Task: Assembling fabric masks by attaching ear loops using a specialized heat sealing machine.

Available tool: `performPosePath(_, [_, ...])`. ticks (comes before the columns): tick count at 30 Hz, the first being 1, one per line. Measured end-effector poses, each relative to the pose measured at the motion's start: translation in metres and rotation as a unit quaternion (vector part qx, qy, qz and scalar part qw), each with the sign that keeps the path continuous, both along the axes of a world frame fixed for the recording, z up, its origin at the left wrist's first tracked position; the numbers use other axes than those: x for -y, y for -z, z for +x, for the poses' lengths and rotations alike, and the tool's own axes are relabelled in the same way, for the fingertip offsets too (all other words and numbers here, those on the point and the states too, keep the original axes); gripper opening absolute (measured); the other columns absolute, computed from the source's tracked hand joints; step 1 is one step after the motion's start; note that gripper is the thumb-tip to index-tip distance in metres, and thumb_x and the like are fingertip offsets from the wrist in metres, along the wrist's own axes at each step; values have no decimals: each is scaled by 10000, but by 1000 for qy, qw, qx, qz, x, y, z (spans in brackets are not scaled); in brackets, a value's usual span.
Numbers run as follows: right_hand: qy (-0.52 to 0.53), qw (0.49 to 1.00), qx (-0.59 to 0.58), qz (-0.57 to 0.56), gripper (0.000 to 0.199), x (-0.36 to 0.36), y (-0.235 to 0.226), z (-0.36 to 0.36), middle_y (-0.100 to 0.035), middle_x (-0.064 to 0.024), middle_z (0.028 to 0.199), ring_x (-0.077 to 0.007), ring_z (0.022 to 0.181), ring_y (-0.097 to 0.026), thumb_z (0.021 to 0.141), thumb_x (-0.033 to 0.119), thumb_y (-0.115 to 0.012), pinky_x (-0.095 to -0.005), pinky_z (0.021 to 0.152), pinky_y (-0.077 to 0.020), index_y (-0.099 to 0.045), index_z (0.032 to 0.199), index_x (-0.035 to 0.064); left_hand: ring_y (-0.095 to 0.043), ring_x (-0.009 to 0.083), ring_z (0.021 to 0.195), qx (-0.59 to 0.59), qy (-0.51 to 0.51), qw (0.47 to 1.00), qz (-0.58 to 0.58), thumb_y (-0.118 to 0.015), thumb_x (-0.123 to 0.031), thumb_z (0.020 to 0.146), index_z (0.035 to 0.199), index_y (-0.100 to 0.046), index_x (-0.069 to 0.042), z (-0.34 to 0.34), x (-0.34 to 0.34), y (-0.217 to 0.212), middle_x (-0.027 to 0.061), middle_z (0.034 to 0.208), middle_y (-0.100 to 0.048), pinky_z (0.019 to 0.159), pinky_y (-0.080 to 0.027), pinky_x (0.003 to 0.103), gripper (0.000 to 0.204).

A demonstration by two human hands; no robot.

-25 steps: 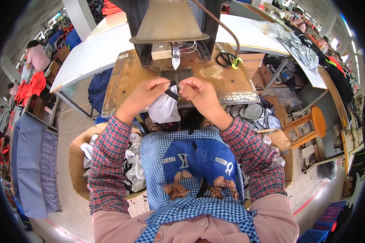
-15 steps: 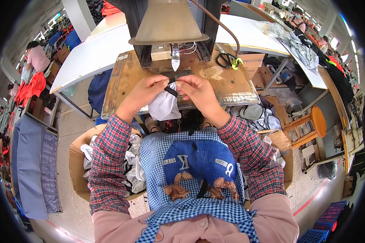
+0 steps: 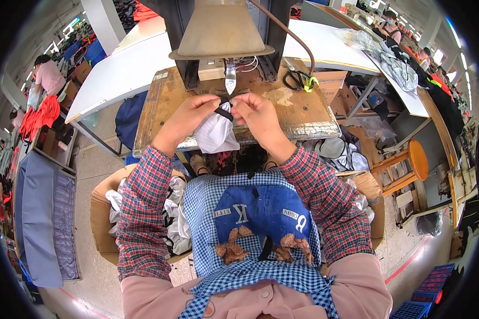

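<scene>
My left hand (image 3: 193,116) is closed in a pinch on the black band (image 3: 223,113) of a small white fabric piece (image 3: 216,135). Fingertips of my right hand (image 3: 259,115) pinch the same band a short way to the right. The white cloth hangs from the band over the near edge of a worn wooden worktable (image 3: 154,114). Just beyond my fingertips, the pointed metal head (image 3: 230,80) of a press machine (image 3: 221,32) comes down over the band's far end. Whether the tip touches the band, I cannot tell.
Black-handled scissors (image 3: 295,80) lie at the table's back right. Cardboard boxes (image 3: 100,223) of white fabric pieces stand by my knees. An orange wooden stool (image 3: 418,159) is at the right. White tables (image 3: 117,77) flank the machine; several people work farther off.
Both hands have moved slightly forward, carrying the band and cloth closer under the machine's tip. The cloth's lower edge has risen a little.
</scene>
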State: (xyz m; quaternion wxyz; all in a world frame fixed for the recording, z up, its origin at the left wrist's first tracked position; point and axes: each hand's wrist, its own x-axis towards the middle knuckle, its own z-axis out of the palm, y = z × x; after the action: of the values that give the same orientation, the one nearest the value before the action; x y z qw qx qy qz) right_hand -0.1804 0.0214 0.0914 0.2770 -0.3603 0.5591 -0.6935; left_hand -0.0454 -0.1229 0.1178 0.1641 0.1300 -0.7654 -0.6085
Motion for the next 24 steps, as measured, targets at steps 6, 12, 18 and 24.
performPosePath(6, [-4,999,30,-20,190,5,-3,-4,-673,-44,838,-93,730,-625,939,154,-604,-227,627,-525,-634,1015,-18,-533,45,867,-3,-21,999,32,-576,-253,983,1104,-642,17,-5,1,-4,-34,944,-625,778,-445,212,303])
performPosePath(12, [3,999,42,-30,189,6,-5,-4,-670,-43,843,-94,734,-622,940,159,-604,-225,641,-519,-632,1020,-10,-568,66,916,-1,-9,999,43,-596,-214,967,1159,-621,11,-6,7,-4,-4,1026,-635,821,-461,218,297])
performPosePath(18, [-1,998,55,-36,241,-7,-4,-1,-664,-42,903,-94,791,-612,941,181,-616,-238,691,-507,-605,1084,-13,-565,66,915,28,-31,998,39,-585,-214,973,1163,-619,15,0,-6,-8,-3,1021,-635,812,-459,213,299])
performPosePath(24, [-163,986,35,-14,422,-56,18,30,-632,-35,988,-108,905,-561,898,264,-691,-268,802,-476,-560,1193,-8,-559,68,922,15,27,999,-41,-569,-246,983,1145,-611,31,18,-53,1,-7,1004,-635,801,-459,217,323])
